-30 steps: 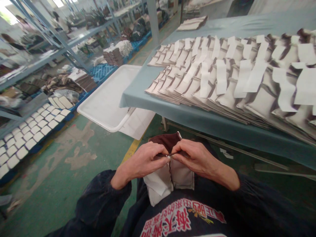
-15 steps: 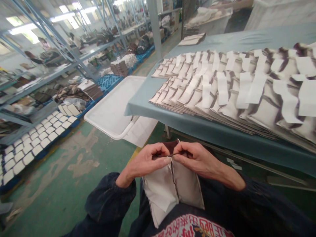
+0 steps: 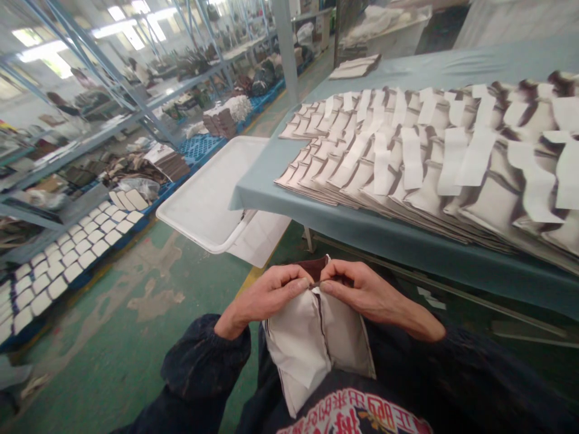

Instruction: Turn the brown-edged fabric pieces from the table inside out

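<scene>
Both hands pinch the dark upper edge of a cream fabric piece (image 3: 346, 340) with dark brown trim, held over my lap. My left hand (image 3: 280, 290) grips that edge left of the centre seam, its thumb laid along the top. From the other side my right hand (image 3: 362, 292) pinches the same edge close by, fingertips almost meeting those of the left. A dark seam runs down the middle of the piece, and a brown inner side shows behind the fingers. Over its left half hangs a white sheet (image 3: 301, 355). What lies exactly between the fingertips is hidden.
A table with a blue-green cover (image 3: 257, 193) stands ahead and right, bearing overlapping rows of cream fabric pieces (image 3: 488, 187) with white strips. Left of it is a white plastic tub (image 3: 194, 211). Blue pallets (image 3: 199, 147) with stacked goods and metal racks line the left.
Both hands keep their pinch on the fabric edge, with the fingers shifting slightly. The view has tilted a little, and the piece hangs nearly as before.
</scene>
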Motion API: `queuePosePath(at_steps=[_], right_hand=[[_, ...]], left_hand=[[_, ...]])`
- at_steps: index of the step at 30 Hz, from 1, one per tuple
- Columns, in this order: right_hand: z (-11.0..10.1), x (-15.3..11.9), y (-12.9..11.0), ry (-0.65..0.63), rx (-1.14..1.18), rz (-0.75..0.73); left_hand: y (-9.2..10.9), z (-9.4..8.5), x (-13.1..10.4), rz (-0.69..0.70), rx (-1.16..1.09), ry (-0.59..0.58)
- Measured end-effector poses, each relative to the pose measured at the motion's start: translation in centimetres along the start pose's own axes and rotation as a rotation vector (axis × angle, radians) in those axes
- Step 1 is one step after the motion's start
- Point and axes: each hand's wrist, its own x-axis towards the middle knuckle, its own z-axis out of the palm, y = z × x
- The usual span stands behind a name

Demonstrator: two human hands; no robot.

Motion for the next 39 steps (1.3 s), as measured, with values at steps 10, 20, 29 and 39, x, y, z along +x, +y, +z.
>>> queuePosePath(at_steps=[10,20,29,39], right_hand=[[0.4,0.2,0.5,-0.015,-0.002,0.017],[0.8,0.1,1.6,0.061,-0.104,-0.048],[2.8,-1.1,0.4,0.451,-0.492,-0.444],[5.0,-1.5,-0.2,0.501,-0.529,-0.239]], left_hand=[[0.0,0.2,-0.1,-0.010,0.035,-0.006],[0.0,0.3,-0.1,0.002,0.048,0.017],[0.6,1.1,-0.2,-0.025,0.126,0.131],[1.4,2.0,-0.7,-0.026,0.245,0.252]])
